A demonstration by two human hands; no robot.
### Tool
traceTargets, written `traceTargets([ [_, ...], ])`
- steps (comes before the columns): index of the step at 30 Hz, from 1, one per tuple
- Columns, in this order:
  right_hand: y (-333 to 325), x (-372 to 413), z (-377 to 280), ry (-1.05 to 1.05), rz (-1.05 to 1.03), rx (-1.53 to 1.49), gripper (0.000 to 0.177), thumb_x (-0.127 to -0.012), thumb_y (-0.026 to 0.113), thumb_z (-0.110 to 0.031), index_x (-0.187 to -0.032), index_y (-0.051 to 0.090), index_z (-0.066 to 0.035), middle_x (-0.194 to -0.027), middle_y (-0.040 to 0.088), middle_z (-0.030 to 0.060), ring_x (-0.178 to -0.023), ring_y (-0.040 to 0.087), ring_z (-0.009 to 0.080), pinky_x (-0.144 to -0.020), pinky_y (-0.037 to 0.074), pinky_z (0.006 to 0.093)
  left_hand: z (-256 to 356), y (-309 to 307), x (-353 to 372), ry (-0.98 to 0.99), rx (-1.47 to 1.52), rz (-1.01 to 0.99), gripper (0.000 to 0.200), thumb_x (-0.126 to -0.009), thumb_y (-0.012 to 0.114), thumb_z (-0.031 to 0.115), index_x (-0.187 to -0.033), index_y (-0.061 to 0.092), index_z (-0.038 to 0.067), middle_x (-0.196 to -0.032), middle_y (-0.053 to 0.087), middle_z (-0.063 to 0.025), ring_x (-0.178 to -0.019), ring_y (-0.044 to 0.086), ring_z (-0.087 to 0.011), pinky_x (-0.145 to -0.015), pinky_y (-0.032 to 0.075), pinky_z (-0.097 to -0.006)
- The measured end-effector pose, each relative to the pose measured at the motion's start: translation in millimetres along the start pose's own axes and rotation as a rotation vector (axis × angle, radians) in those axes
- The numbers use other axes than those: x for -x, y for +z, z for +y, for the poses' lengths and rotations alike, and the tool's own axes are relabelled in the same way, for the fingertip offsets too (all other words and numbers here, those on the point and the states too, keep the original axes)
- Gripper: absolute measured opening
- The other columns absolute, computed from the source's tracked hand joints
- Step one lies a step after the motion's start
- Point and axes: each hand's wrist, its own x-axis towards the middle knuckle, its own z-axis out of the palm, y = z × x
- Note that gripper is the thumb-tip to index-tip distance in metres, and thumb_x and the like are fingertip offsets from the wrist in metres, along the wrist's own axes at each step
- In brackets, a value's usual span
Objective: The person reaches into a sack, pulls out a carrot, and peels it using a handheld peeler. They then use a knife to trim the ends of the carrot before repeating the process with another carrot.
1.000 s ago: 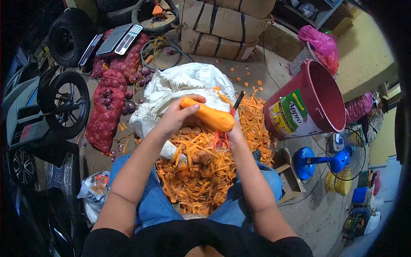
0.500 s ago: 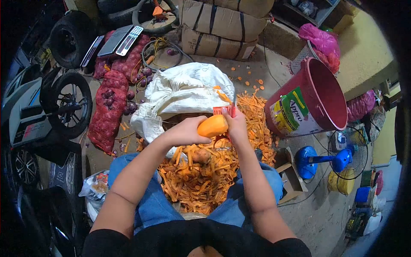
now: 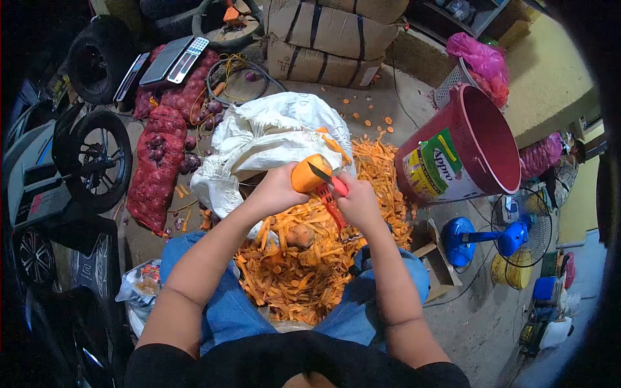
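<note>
My left hand (image 3: 274, 192) is wrapped round a thick peeled carrot (image 3: 305, 176), its cut end tilted up and to the right. My right hand (image 3: 359, 205) grips a knife (image 3: 339, 187) by its pink-red handle, and the dark blade lies against the carrot's end. A red slotted tool (image 3: 330, 205), looking like a peeler, hangs below the same hand; how it is held is hidden. Under both hands lies a heap of carrot peelings (image 3: 291, 271), with an unpeeled-looking carrot (image 3: 300, 236) on top. Just beyond is a white woven sack (image 3: 278, 129) with its mouth towards me.
A tall maroon bucket (image 3: 424, 152) stands at the right, with a blue fan (image 3: 462, 242) and an open cardboard box (image 3: 440, 268) nearer. Red net sacks of onions (image 3: 155, 174) lie at the left beside a motorcycle wheel (image 3: 97, 161). Strapped cartons (image 3: 323, 58) stand behind.
The knife has swung from pointing up to lying across the carrot's end. The carrot has tipped more upright and shifted slightly left. The red slotted tool now hangs lower.
</note>
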Motion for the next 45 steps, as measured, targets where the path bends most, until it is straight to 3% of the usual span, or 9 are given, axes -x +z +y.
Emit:
traceTargets([
  [13, 18, -4, 24, 0.04, -0.003, 0.001, 0.014, -0.067, 0.054, -0.009, -0.08, 0.052, -0.003, -0.066, 0.054, 0.017, -0.062, 0.053, 0.0303, -0.052, 0.042, 0.0345, 11, -10, 9, 0.261, -0.206, 0.018, 0.04, -0.053, 0.064, 0.013, -0.09, 0.05, 0.004, -0.074, 0.057, -0.0142, -0.07, 0.056, -0.0295, -0.063, 0.043, -0.0328],
  [15, 45, -16, 95, 0.418, -0.031, -0.104, 0.03, -0.064, 0.057, -0.031, -0.078, 0.056, -0.005, -0.067, 0.056, 0.0182, -0.067, 0.054, 0.0324, -0.058, 0.042, 0.0392, 27, 1, 20, 0.398, 0.001, -0.299, 0.04, -0.053, 0.065, 0.013, -0.089, 0.05, 0.005, -0.074, 0.056, -0.0137, -0.07, 0.056, -0.0289, -0.063, 0.044, -0.032],
  [16, 49, -14, 99, 0.202, -0.07, -0.104, 0.04, -0.063, 0.055, -0.041, -0.076, 0.058, -0.004, -0.07, 0.056, 0.0178, -0.07, 0.055, 0.032, -0.06, 0.043, 0.0384, 35, 6, 22, 0.454, 0.015, -0.276, 0.04, -0.053, 0.065, 0.013, -0.089, 0.049, 0.005, -0.074, 0.057, -0.013, -0.071, 0.056, -0.0273, -0.063, 0.044, -0.0309],
  [19, 67, -2, 83, 0.394, -0.091, -0.302, 0.037, -0.064, 0.054, -0.038, -0.075, 0.058, -0.003, -0.071, 0.056, 0.0182, -0.07, 0.054, 0.0331, -0.061, 0.043, 0.0386, 22, 9, 12, 0.281, 0.026, -0.165, 0.04, -0.054, 0.065, 0.013, -0.09, 0.049, 0.005, -0.076, 0.057, -0.013, -0.071, 0.056, -0.026, -0.064, 0.043, -0.0301],
  [23, 96, 12, 57, 0.029, -0.119, -0.217, 0.027, -0.069, 0.051, -0.025, -0.082, 0.056, -0.002, -0.074, 0.055, 0.0203, -0.073, 0.054, 0.0332, -0.063, 0.042, 0.0382, 20, 5, 10, 0.294, 0.092, -0.117, 0.041, -0.056, 0.068, 0.016, -0.089, 0.049, 0.001, -0.08, 0.056, -0.0093, -0.073, 0.055, -0.0155, -0.07, 0.042, -0.0276],
  [27, 93, 3, 62, 0.195, -0.335, -0.18, 0.022, -0.069, 0.051, -0.019, -0.081, 0.056, -0.001, -0.076, 0.055, 0.0203, -0.073, 0.053, 0.0328, -0.064, 0.041, 0.0376, 1, 13, 4, 0.19, 0.257, -0.031, 0.039, -0.061, 0.066, 0.015, -0.093, 0.047, 0.002, -0.082, 0.054, -0.005, -0.07, 0.053, -0.0129, -0.065, 0.042, -0.0256],
  [32, 43, -21, 77, 0.411, 0.283, -0.614, 0.02, -0.077, 0.048, -0.02, -0.074, 0.053, 0.0, -0.059, 0.052, 0.0093, -0.056, 0.049, 0.0175, -0.052, 0.038, 0.0297, -24, 26, -6, -0.675, 1.301, -0.287, 0.035, -0.075, 0.048, 0.042, -0.086, 0.041, 0.009, -0.064, 0.042, -0.0029, -0.041, 0.039, -0.0066, -0.034, 0.035, -0.0195],
  [37, -40, -18, 67, 0.249, 0.922, -0.861, 0.017, -0.078, 0.052, -0.019, -0.066, 0.045, -0.009, -0.061, 0.041, -0.0041, -0.052, 0.034, 0.0032, -0.045, 0.028, 0.0193, -44, 53, -10, -0.768, 1.377, -0.436, 0.051, -0.074, 0.036, 0.058, -0.087, 0.04, 0.009, -0.063, 0.042, -0.0039, -0.039, 0.037, -0.0064, -0.034, 0.034, -0.0193],
  [45, -135, 27, 76, 0.145, 1.3, -1.158, 0.019, -0.081, 0.044, -0.024, -0.083, 0.045, -0.005, -0.073, 0.048, 0.0042, -0.064, 0.05, 0.0153, -0.061, 0.041, 0.0256, -61, 104, -11, -0.878, 1.447, -0.583, 0.064, -0.072, 0.02, 0.065, -0.086, 0.043, 0.007, -0.053, 0.041, -0.0044, -0.031, 0.034, -0.0081, -0.031, 0.03, -0.0208],
])
